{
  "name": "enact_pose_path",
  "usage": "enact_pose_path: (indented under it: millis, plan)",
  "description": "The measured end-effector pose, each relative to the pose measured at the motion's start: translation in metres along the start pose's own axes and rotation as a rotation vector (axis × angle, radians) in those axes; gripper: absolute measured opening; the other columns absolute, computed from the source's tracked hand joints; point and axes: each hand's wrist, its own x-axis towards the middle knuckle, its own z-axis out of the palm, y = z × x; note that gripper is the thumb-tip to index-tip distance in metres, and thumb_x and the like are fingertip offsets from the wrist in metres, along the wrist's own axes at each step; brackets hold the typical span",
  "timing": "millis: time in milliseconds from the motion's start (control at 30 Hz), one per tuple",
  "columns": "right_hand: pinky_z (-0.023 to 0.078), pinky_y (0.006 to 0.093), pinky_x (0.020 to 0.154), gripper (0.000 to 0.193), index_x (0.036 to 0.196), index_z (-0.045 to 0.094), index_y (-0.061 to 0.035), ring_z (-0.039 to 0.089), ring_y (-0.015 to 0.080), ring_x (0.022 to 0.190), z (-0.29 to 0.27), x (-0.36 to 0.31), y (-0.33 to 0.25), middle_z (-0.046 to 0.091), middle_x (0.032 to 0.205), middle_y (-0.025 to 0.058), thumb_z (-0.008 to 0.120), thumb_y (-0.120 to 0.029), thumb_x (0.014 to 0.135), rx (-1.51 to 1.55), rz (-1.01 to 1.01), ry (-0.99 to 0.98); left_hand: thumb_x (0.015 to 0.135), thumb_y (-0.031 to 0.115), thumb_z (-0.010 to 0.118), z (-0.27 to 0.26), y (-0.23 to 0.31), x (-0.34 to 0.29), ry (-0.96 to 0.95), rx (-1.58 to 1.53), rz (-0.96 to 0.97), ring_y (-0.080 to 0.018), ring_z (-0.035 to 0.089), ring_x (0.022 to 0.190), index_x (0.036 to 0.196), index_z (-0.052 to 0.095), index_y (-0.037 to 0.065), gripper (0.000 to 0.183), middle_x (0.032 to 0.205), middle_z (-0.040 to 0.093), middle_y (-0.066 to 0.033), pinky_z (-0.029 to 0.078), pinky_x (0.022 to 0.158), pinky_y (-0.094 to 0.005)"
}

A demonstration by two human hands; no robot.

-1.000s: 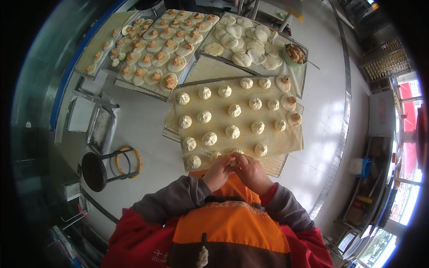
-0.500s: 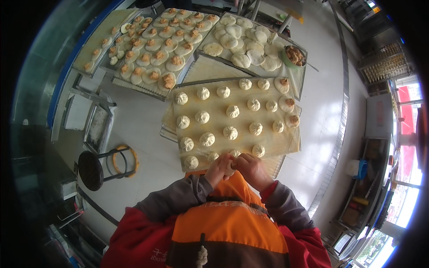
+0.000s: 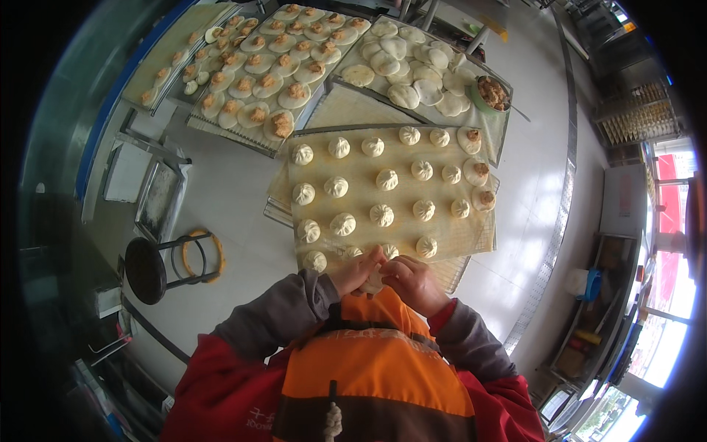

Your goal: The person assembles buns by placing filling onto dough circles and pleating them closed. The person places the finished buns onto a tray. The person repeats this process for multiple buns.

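Between my two hands, just over the tray's near edge, is a bun of pale dough, partly covered by the fingers. My left hand cups it from the left. The fingers of my right hand are pinched together on its dough edge. Beyond my hands lies a paper-lined tray with rows of pleated buns. Along its right side sit three flat dough rounds topped with filling.
Back left, a tray holds many filling-topped dough rounds. Plain dough wrappers overlap on another tray, beside a green bowl of filling with a utensil in it. A dark stool stands on the floor at left; shelving lines the right.
My left hand has opened out a little around the bun, and its wrist sits slightly further left. The right hand stays pinched at the dough. The whole view has shifted slightly.
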Motion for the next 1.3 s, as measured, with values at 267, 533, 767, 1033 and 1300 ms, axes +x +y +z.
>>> enact_pose_path:
  millis: [267,533,767,1033,1300]
  plan:
    - [0.052,0.0398,0.066,0.018,0.098,0.064,-0.0038,0.062,0.0318,0.076,0.0,-0.003,-0.002,0.063,0.086,0.0124,0.069,-0.001,0.081,-0.024,-0.069,0.027,0.098,0.07,0.033,-0.004,0.037,-0.016,-0.075,-0.009,-0.119,-0.0109,0.057,0.054,0.121,0.05,0.009,0.067,0.073,0.06,-0.0028,0.041,0.043,-0.0232]
    - [0.052,0.0385,0.064,0.01,0.096,0.064,-0.0013,0.063,0.0343,0.073,0.011,-0.009,-0.005,0.064,0.085,0.015,0.067,-0.001,0.086,0.24,0.191,0.122,0.107,0.045,0.039,0.002,0.012,-0.022,0.018,0.252,0.451,-0.0091,0.057,0.053,0.113,0.056,0.005,0.043,0.08,0.061,-0.0028,0.046,0.048,-0.0235]
    - [0.053,0.0406,0.065,0.014,0.099,0.06,-0.0018,0.063,0.0341,0.075,0.005,0.0,-0.012,0.063,0.089,0.0141,0.065,-0.002,0.086,0.04,-0.048,-0.06,0.099,0.069,0.025,-0.009,0.018,-0.026,-0.01,0.12,-0.109,-0.0107,0.051,0.044,0.1,0.06,0.008,0.07,0.065,0.06,-0.003,0.037,0.037,-0.0247]
    - [0.053,0.0381,0.067,0.02,0.097,0.061,-0.0042,0.063,0.03,0.076,0.006,0.014,-0.025,0.062,0.085,0.0114,0.071,0.0,0.08,0.168,-0.028,-0.128,0.091,0.081,0.018,-0.021,0.02,-0.024,-0.22,0.063,-0.244,-0.0111,0.045,0.04,0.088,0.058,0.009,0.083,0.065,0.06,-0.0054,0.03,0.034,-0.0247]
    - [0.053,0.0317,0.066,0.015,0.098,0.059,-0.002,0.064,0.0209,0.075,0.027,0.019,-0.027,0.062,0.085,0.0096,0.067,0.004,0.087,0.417,0.44,0.063,0.107,0.052,0.028,-0.011,0.016,-0.027,0.141,-0.201,0.096,-0.0119,0.051,0.043,0.105,0.055,0.004,0.055,0.065,0.058,-0.0058,0.036,0.036,-0.0246]
